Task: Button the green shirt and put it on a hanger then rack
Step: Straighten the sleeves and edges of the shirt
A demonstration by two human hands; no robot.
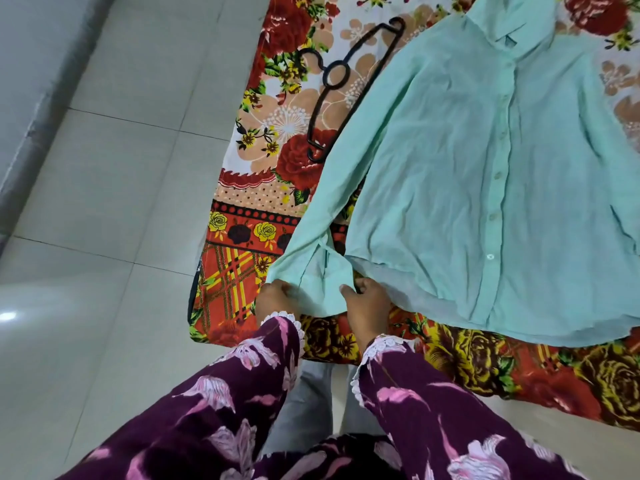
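The pale green shirt (450, 174) lies flat, front up, on a floral bedspread, its button row closed down the middle and its collar at the top right. One long sleeve runs down to the lower left. My left hand (277, 299) grips the outer edge of that sleeve's cuff (311, 271). My right hand (367, 303) pinches the cuff's inner edge beside the shirt hem. A black plastic hanger (343, 84) lies on the bedspread left of the shirt, partly tucked under the sleeve.
The bed with the red, yellow and white floral bedspread (263, 140) fills the right side; its left edge and near corner are close to my hands. Grey tiled floor (104, 202) stretches to the left, with a wall base at far left.
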